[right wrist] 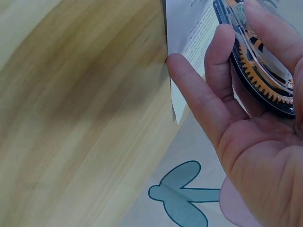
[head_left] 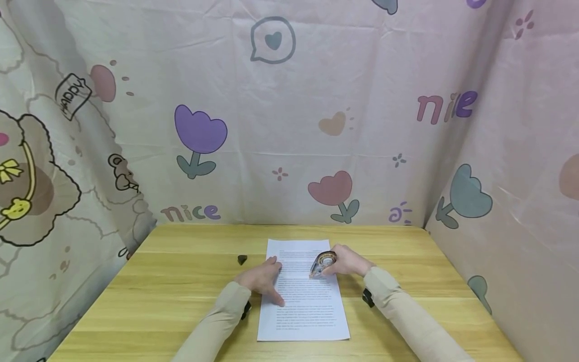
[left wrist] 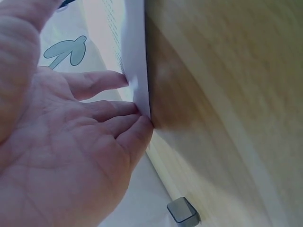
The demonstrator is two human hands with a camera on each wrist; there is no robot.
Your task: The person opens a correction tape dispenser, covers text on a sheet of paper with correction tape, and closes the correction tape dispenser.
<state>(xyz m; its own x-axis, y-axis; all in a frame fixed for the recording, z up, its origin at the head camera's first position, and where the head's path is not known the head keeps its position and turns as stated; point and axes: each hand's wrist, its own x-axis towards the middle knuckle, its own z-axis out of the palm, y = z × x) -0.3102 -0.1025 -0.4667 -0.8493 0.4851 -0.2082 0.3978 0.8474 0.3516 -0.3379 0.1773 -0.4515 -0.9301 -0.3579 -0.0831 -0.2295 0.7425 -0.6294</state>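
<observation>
A printed sheet of paper (head_left: 305, 322) lies on the wooden table. My left hand (head_left: 261, 279) rests on its left edge with fingers and thumb spread; in the left wrist view the fingertips (left wrist: 142, 125) touch the paper's edge. My right hand (head_left: 349, 260) grips a clear and black correction tape (head_left: 323, 262) over the upper right of the text, its tip pointing down to the page. The right wrist view shows the orange gear inside the correction tape (right wrist: 262, 78), between thumb and fingers, while an outer finger touches the paper's edge. Whether the tip touches the page, I cannot tell.
A small dark cap-like piece (head_left: 242, 259) lies on the table (head_left: 190, 281) left of the paper. Patterned curtains (head_left: 271, 125) hang behind the table and at both sides. Each wrist carries a small dark device below the sleeve.
</observation>
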